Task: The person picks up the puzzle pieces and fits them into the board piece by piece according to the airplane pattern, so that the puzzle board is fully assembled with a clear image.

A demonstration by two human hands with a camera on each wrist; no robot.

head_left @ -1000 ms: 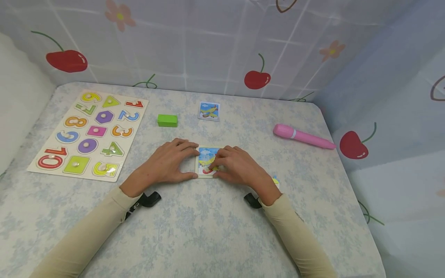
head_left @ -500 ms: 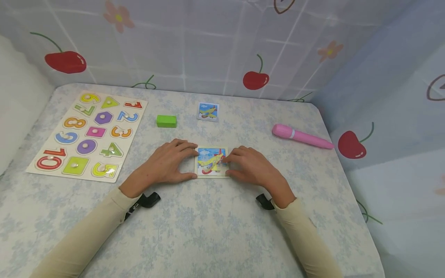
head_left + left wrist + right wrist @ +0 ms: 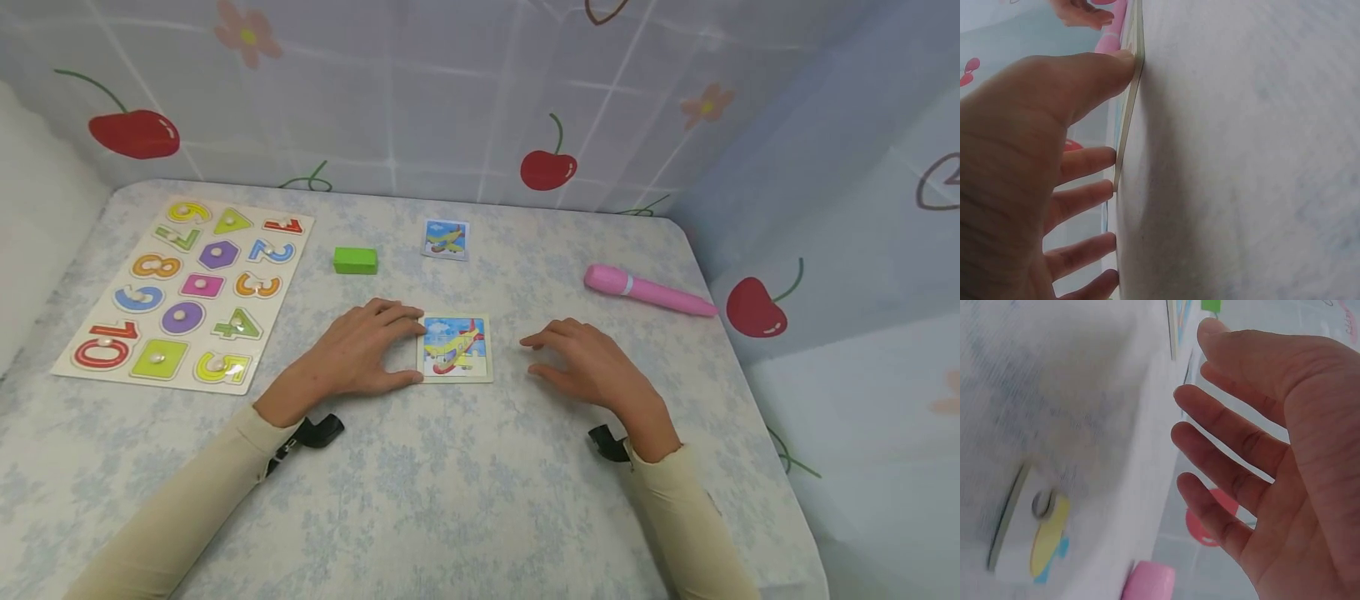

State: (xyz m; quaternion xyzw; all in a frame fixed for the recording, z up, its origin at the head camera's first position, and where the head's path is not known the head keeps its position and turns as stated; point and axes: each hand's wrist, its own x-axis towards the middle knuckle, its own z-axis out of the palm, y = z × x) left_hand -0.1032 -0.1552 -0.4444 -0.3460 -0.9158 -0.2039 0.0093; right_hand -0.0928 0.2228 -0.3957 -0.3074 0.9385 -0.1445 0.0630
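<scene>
A small square airplane puzzle with a pale frame lies flat on the table, its picture showing a yellow and red plane. At its left edge is my left hand, whose thumb and fingers touch the frame. The left wrist view shows the thumb against the thin board edge and the other fingers spread. My right hand is apart from the puzzle on its right, with relaxed fingers and nothing held. Near it in the right wrist view lies a white piece with a yellow and blue picture and a round knob.
A number-and-shape peg board lies on the left. Behind the puzzle are a green block and a small airplane picture card. A pink pen-shaped stick lies at the right. Patterned curtains border the back and right.
My right hand has left the puzzle surface and drawn away to the right, uncovering the whole airplane picture. The left hand stays at the puzzle's left edge.
</scene>
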